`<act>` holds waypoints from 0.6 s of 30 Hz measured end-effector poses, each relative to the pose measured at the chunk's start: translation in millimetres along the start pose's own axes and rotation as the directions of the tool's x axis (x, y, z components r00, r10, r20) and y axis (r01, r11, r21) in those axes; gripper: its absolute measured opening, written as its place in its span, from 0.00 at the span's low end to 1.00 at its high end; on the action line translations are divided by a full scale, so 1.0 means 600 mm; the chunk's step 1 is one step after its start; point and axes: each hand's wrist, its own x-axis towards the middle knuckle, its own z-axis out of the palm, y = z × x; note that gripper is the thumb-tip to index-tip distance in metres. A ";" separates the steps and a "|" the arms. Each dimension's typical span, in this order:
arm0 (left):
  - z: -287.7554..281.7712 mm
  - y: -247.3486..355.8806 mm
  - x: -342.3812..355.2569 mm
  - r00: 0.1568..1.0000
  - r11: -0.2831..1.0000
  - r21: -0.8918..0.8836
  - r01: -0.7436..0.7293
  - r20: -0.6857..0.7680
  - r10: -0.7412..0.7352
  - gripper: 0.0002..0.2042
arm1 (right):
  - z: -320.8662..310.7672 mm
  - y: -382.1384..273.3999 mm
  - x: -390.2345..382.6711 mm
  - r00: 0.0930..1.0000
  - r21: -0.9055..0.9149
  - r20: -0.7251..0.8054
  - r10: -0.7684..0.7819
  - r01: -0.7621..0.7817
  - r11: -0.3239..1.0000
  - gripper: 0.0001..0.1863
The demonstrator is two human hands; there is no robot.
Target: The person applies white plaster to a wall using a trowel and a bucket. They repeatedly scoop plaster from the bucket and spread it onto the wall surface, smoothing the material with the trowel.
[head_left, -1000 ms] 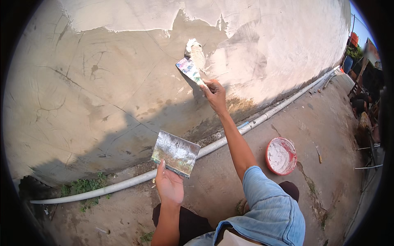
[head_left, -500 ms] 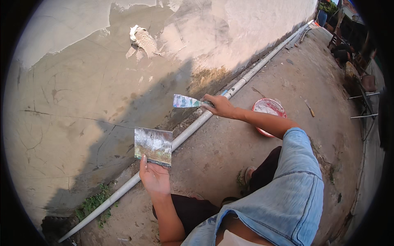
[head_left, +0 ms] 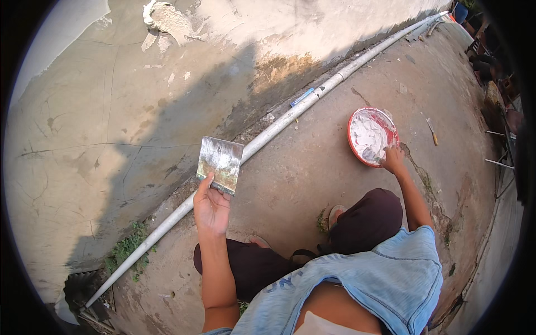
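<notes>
My left hand (head_left: 213,206) grips the lower edge of a square metal scraper plate (head_left: 220,162), its flat face smeared with grey and white residue. On the ground to the right is a red bowl (head_left: 352,139) of white plaster paste (head_left: 369,127). My right hand (head_left: 394,158) is closed at the bowl's near right rim, around the handle of a putty knife (head_left: 369,153). The knife's blade dips into the paste, and most of its handle is hidden by my fingers.
A long white pipe (head_left: 273,134) runs along the foot of the wall (head_left: 100,167), which carries a lump of plaster (head_left: 170,23). A blue object (head_left: 302,97) lies beside the pipe. Another narrow-bladed tool (head_left: 432,133) lies right of the bowl. Weeds (head_left: 129,251) grow by the pipe.
My right hand has swung from in front of the wall down to the bowl, taking the putty knife into the paste. The plate in my left hand now sits slightly higher and tilted in view.
</notes>
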 end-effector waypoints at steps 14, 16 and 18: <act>0.121 -0.008 0.126 0.991 1.000 -0.004 -0.001 0.135 0.001 0.11 | -0.284 -0.683 0.086 0.907 0.972 -0.151 -0.393 0.209 0.108 0.19; 0.117 0.006 0.116 0.996 0.998 0.067 0.019 0.081 -0.024 0.12 | -0.302 -0.729 0.070 0.931 0.937 -0.289 -0.224 0.226 -0.267 0.19; 0.104 -0.003 0.120 0.991 0.981 0.147 -0.127 -0.014 0.130 0.15 | -0.327 -0.734 0.092 0.952 0.920 -0.289 -0.097 0.248 -0.303 0.15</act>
